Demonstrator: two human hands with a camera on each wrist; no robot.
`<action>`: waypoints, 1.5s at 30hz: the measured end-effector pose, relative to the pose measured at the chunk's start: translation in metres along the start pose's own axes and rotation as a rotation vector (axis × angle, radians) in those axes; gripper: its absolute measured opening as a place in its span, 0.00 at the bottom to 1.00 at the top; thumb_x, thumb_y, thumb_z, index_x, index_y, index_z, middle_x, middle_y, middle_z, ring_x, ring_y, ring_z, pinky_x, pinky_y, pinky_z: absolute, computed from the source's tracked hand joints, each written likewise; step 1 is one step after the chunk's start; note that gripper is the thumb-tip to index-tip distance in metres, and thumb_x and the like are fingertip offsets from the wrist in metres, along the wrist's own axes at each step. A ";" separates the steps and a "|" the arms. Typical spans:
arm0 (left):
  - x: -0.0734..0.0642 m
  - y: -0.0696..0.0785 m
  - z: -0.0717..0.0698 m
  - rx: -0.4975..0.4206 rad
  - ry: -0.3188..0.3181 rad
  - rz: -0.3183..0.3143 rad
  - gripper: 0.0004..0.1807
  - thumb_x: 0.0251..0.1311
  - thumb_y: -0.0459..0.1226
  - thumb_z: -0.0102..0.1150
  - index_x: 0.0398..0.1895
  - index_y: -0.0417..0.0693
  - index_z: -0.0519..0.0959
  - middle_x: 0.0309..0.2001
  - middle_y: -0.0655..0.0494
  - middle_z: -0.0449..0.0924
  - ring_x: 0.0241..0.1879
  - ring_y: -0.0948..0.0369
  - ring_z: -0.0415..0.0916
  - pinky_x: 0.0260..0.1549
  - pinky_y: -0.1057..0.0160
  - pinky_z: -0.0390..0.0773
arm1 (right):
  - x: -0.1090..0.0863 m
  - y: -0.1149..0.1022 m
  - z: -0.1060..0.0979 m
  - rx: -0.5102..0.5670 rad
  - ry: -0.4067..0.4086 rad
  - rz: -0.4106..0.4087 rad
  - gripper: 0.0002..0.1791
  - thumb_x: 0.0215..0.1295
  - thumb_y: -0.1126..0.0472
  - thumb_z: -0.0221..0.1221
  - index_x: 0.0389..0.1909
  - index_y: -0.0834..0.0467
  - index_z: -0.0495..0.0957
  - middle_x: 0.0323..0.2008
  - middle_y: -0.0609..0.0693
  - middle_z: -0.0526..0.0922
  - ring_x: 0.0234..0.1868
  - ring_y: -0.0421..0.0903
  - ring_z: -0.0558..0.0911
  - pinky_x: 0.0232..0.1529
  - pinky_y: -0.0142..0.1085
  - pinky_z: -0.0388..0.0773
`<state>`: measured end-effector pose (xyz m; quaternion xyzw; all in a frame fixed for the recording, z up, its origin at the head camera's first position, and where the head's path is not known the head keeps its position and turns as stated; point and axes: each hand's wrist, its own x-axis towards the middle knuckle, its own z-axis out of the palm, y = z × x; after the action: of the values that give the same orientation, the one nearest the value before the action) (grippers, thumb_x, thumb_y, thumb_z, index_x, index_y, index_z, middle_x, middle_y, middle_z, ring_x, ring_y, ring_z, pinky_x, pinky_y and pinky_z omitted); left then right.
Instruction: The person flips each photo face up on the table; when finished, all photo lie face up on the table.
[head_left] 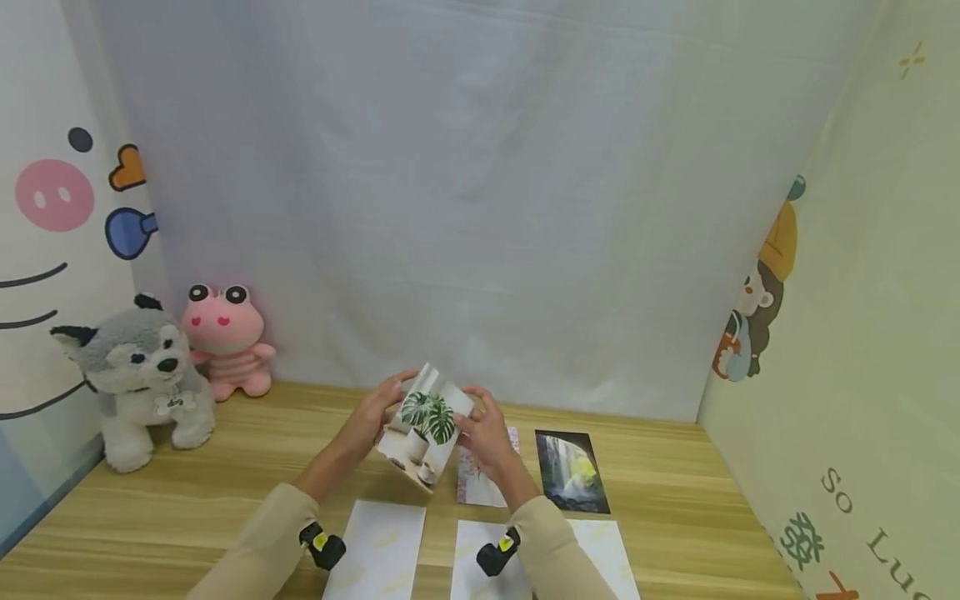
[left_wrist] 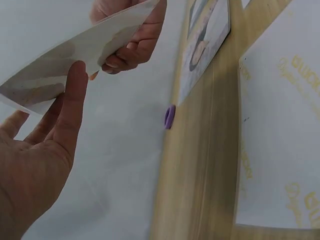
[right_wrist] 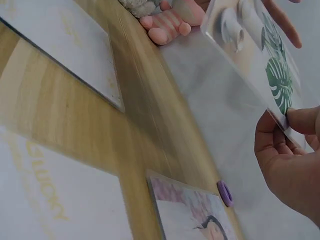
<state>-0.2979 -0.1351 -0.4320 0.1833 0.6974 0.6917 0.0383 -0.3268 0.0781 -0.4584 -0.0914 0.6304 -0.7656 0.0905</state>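
Both hands hold a glossy photo print [head_left: 427, 425] tilted above the table, its picture showing a potted monstera plant and white cups. My left hand [head_left: 375, 412] grips its left edge, with fingers spread along the sheet in the left wrist view. On the opposite edge, the thumb and fingers of my right hand [right_wrist: 290, 150] pinch the print near a corner. Behind the right hand lies a pink blossom print [head_left: 480, 483], partly covered by that forearm. Right of it is a waterfall print [head_left: 573, 475], picture side up.
Along the near table edge lie white sheets with yellow lettering, one at left [head_left: 378, 546], others under and beside the right forearm. A small purple ring [left_wrist: 170, 116] sits near the back curtain. At back left stand a plush husky [head_left: 150, 375] and a pink plush frog [head_left: 228, 342].
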 end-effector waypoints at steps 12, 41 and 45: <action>0.003 -0.002 -0.004 0.215 -0.077 -0.008 0.39 0.63 0.27 0.58 0.77 0.38 0.56 0.71 0.25 0.56 0.44 0.47 0.85 0.28 0.64 0.81 | -0.001 -0.010 -0.009 -0.284 -0.148 -0.086 0.27 0.70 0.75 0.52 0.69 0.65 0.61 0.47 0.72 0.80 0.34 0.40 0.82 0.35 0.36 0.81; 0.016 -0.025 -0.016 0.361 0.112 0.004 0.35 0.61 0.21 0.56 0.72 0.31 0.60 0.72 0.25 0.55 0.53 0.33 0.78 0.33 0.63 0.82 | -0.033 0.003 -0.001 -0.544 -0.178 -0.029 0.39 0.53 0.76 0.63 0.69 0.61 0.67 0.38 0.59 0.76 0.25 0.40 0.71 0.28 0.30 0.71; 0.016 -0.030 -0.018 0.498 0.134 -0.013 0.34 0.59 0.25 0.61 0.70 0.31 0.64 0.68 0.25 0.63 0.50 0.39 0.80 0.38 0.58 0.82 | -0.032 0.009 0.002 -0.550 -0.168 -0.020 0.39 0.51 0.77 0.65 0.68 0.62 0.68 0.36 0.56 0.76 0.23 0.38 0.71 0.26 0.28 0.72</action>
<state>-0.3242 -0.1461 -0.4570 0.1365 0.8484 0.5091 -0.0500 -0.2953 0.0827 -0.4676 -0.1818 0.8038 -0.5563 0.1066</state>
